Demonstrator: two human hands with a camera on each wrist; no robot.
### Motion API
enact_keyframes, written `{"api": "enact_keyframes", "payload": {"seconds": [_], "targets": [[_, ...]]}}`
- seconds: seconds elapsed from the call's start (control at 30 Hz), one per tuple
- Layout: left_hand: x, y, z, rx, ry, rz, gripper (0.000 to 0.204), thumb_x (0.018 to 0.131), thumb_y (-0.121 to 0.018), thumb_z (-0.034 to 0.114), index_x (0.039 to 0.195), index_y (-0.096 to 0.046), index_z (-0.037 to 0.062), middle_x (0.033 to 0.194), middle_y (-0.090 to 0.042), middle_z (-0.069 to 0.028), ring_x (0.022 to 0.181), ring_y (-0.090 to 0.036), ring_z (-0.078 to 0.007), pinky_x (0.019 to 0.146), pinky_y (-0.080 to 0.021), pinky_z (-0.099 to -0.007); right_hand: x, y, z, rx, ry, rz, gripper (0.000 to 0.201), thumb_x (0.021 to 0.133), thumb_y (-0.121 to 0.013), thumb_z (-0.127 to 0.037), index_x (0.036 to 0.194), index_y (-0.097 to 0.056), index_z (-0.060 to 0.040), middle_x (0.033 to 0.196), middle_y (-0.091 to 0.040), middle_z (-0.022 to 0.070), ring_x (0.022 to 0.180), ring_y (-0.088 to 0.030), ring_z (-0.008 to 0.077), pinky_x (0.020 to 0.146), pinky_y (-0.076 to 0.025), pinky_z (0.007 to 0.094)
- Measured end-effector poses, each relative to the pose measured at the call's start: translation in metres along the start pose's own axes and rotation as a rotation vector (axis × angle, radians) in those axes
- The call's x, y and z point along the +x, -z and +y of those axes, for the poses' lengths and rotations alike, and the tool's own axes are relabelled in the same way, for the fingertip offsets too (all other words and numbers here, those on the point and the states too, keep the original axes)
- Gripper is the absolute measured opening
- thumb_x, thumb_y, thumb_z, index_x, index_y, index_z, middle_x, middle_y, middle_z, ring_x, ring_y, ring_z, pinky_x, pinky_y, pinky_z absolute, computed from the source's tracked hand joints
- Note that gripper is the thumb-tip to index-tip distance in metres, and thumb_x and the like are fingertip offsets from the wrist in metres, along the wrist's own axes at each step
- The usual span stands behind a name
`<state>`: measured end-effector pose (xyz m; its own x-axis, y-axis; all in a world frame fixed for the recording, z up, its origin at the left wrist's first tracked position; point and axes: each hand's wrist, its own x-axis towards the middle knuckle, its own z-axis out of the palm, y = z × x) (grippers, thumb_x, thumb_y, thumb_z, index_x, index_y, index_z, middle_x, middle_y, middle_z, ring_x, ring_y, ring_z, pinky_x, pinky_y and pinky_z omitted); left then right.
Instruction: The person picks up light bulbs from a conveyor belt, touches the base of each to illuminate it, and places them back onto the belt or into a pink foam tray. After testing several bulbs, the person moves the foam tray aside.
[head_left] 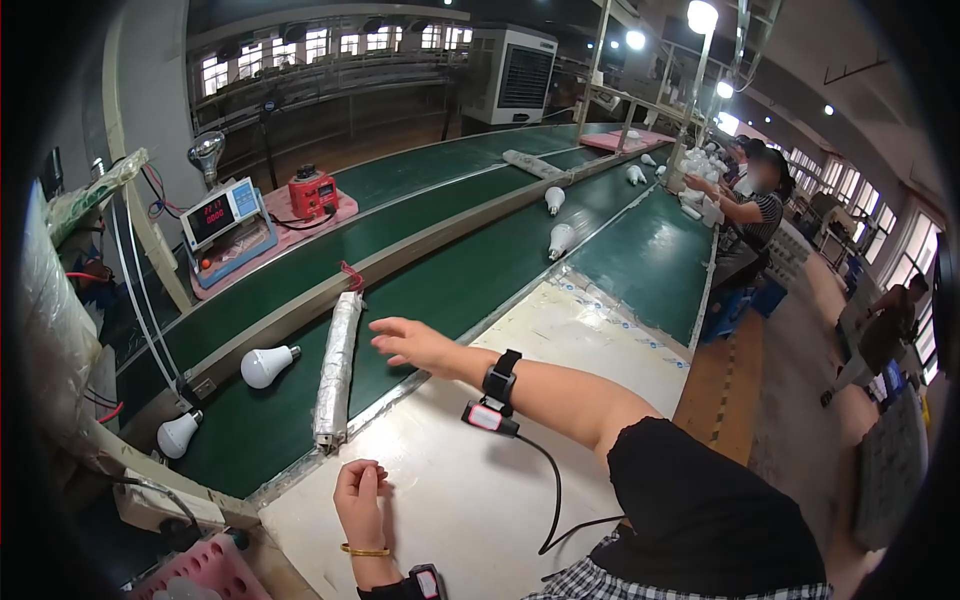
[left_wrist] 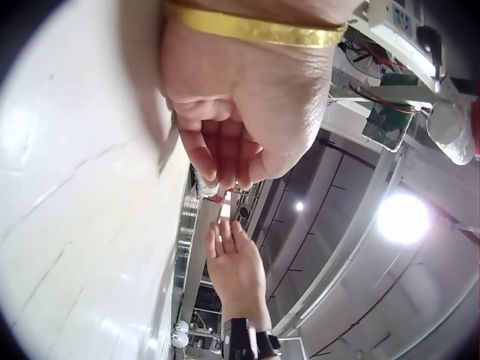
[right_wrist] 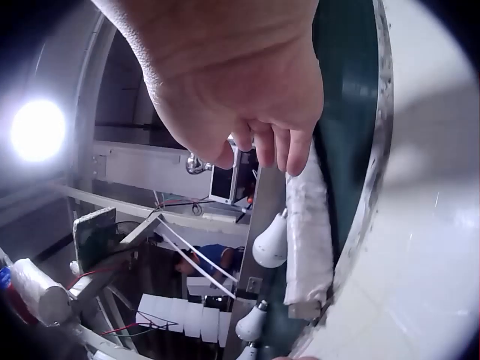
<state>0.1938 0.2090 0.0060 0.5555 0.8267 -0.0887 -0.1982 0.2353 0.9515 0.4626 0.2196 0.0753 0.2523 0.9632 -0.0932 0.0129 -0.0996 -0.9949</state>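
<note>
My right hand [head_left: 412, 345] hovers over the green belt [head_left: 455, 290], fingers spread and holding nothing, just right of a foil-wrapped bar [head_left: 336, 370] lying across the belt. In the right wrist view the same hand [right_wrist: 244, 90] hangs with relaxed fingers near the wrapped bar [right_wrist: 308, 236]. On the white tabletop [head_left: 450, 450] rests my left hand [head_left: 362, 500], loosely curled and empty; the left wrist view shows its cupped fingers [left_wrist: 225, 154]. Left of the bar lie a white bulb [head_left: 266, 367] and another bulb [head_left: 180, 435].
Two bulbs [head_left: 562, 239] [head_left: 554, 200] lie farther up the belt. A meter with a red display [head_left: 220, 212] and a red device [head_left: 313, 193] stand beyond the rail. A pink holed tray [head_left: 205, 570] sits at lower left. Another person [head_left: 755, 205] works at the far right.
</note>
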Motion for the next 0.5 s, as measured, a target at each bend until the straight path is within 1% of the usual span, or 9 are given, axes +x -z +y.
{"api": "enact_keyframes", "payload": {"seconds": [0.03, 0.07, 0.1, 0.17, 0.23, 0.33, 0.37, 0.47, 0.5], "targets": [[0.000, 0.001, -0.001, -0.003, 0.005, 0.000, 0.008, 0.093, -0.053, 0.007, 0.094, -0.059, 0.0021, 0.087, -0.061, -0.0037, 0.080, -0.059, -0.0113, 0.072, -0.048, -0.0241, 0.002, 0.029, 0.009, -0.119, 0.014, 0.072, 0.047, 0.094, -0.056, -0.024, 0.137, -0.043, -0.0081, 0.128, -0.053, 0.0100, 0.116, -0.051, 0.0169, 0.091, -0.046, 0.0348], [-0.001, 0.002, -0.001, -0.002, 0.006, -0.003, 0.008, 0.093, -0.053, 0.007, 0.094, -0.059, 0.0021, 0.087, -0.061, -0.0037, 0.080, -0.059, -0.0113, 0.072, -0.048, -0.0241, 0.001, 0.059, 0.019, -0.276, 0.111, 0.206, 0.041, 0.090, -0.056, -0.022, 0.126, -0.054, -0.0036, 0.111, -0.062, 0.0094, 0.097, -0.058, 0.0174, 0.083, -0.048, 0.0295], [-0.001, 0.002, -0.002, 0.009, -0.003, 0.005, 0.008, 0.093, -0.053, 0.007, 0.094, -0.058, 0.0021, 0.087, -0.061, -0.0037, 0.081, -0.059, -0.0113, 0.072, -0.048, -0.0240, 0.002, 0.097, 0.029, -0.486, 0.192, 0.307, 0.038, 0.088, -0.057, -0.020, 0.121, -0.058, -0.0030, 0.100, -0.066, 0.0102, 0.090, -0.061, 0.0195, 0.080, -0.048, 0.0289], [-0.003, -0.001, -0.001, 0.040, -0.015, 0.029, 0.009, 0.093, -0.049, 0.007, 0.095, -0.057, 0.0019, 0.086, -0.059, -0.0043, 0.078, -0.056, -0.0115, 0.072, -0.045, -0.0235, -0.009, 0.177, 0.041, -0.835, 0.206, 0.427, 0.037, 0.083, -0.055, -0.016, 0.118, -0.059, -0.0042, 0.101, -0.065, 0.0160, 0.093, -0.062, 0.0307, 0.083, -0.049, 0.0366], [-0.004, -0.001, -0.001, 0.038, -0.027, 0.028, 0.009, 0.093, -0.051, 0.007, 0.095, -0.057, 0.0016, 0.086, -0.060, -0.0045, 0.079, -0.057, -0.0115, 0.072, -0.046, -0.0235, -0.032, 0.244, 0.037, -1.177, 0.199, 0.526, 0.037, 0.081, -0.055, -0.012, 0.116, -0.060, -0.0053, 0.107, -0.063, 0.0185, 0.101, -0.059, 0.0349, 0.089, -0.048, 0.0411], [-0.006, 0.002, -0.008, 0.089, -0.018, 0.055, 0.008, 0.093, -0.051, 0.006, 0.094, -0.057, 0.0008, 0.087, -0.061, -0.0056, 0.079, -0.058, -0.0122, 0.072, -0.047, -0.0240, -0.054, 0.312, 0.026, -1.473, -0.055, 0.601, 0.036, 0.083, -0.053, -0.009, 0.119, -0.058, -0.0075, 0.106, -0.061, 0.0187, 0.099, -0.060, 0.0356, 0.087, -0.048, 0.0450], [-0.010, -0.004, 0.001, 0.049, 0.023, 0.078, 0.010, 0.093, -0.049, 0.005, 0.096, -0.057, -0.0001, 0.089, -0.059, -0.0065, 0.081, -0.056, -0.0142, 0.074, -0.048, -0.0269, -0.055, 0.331, 0.032, -1.578, -0.056, 0.651, 0.036, 0.084, -0.053, -0.008, 0.120, -0.059, -0.0098, 0.107, -0.060, 0.0163, 0.098, -0.060, 0.0344, 0.083, -0.050, 0.0447], [-0.014, -0.018, 0.013, 0.121, 0.071, 0.138, 0.011, 0.093, -0.045, 0.003, 0.096, -0.055, -0.0003, 0.089, -0.055, -0.0072, 0.081, -0.053, -0.0159, 0.076, -0.048, -0.0295, -0.050, 0.364, 0.039, -1.866, -0.015, 0.614, 0.036, 0.084, -0.057, -0.014, 0.119, -0.061, -0.0197, 0.114, -0.058, 0.0072, 0.117, -0.051, 0.0256, 0.090, -0.045, 0.0404], [-0.014, -0.018, 0.014, 0.069, 0.086, 0.157, 0.012, 0.093, -0.044, 0.002, 0.097, -0.055, -0.0004, 0.089, -0.055, -0.0075, 0.080, -0.053, -0.0163, 0.075, -0.048, -0.0293, -0.047, 0.365, 0.039, -1.861, -0.016, 0.609, 0.036, 0.084, -0.057, -0.014, 0.119, -0.061, -0.0197, 0.114, -0.058, 0.0072, 0.117, -0.051, 0.0256, 0.090, -0.045, 0.0404]]}}
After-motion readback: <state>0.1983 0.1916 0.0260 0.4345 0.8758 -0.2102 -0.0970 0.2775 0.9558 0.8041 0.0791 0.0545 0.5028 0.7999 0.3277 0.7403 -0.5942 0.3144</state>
